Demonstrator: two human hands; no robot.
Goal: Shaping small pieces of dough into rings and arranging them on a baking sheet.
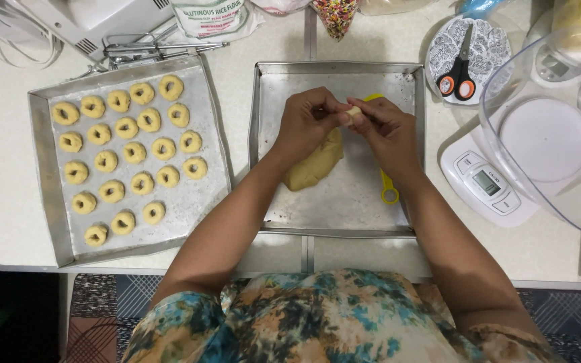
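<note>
1. Both hands meet over the middle tray [270, 134]: the left hand [309, 121] and the right hand [386, 128] share a closed grip on a small piece of dough [352, 115], pinched between their fingertips and held above the tray's floor.
2. The dough lump [314, 161], a larger pale yellow mass, lies on the middle tray just below the left hand, partly hidden by the wrist.
3. A yellow plastic tool [389, 191] lies on the middle tray under the right wrist; only its ring end and a bit near the fingers show.
4. Left of the middle tray, a second metal tray [45, 168] holds rows of dough rings [126, 151], each with a hole in the centre.
5. Right of the middle tray stands a white kitchen scale [485, 185] with a clear plastic bowl [546, 134] on top of it.
6. Up and right of the middle tray, scissors [458, 70] with orange-and-black handles rest on a patterned round plate [499, 50].
7. Everything sits on a white counter [8, 222].
</note>
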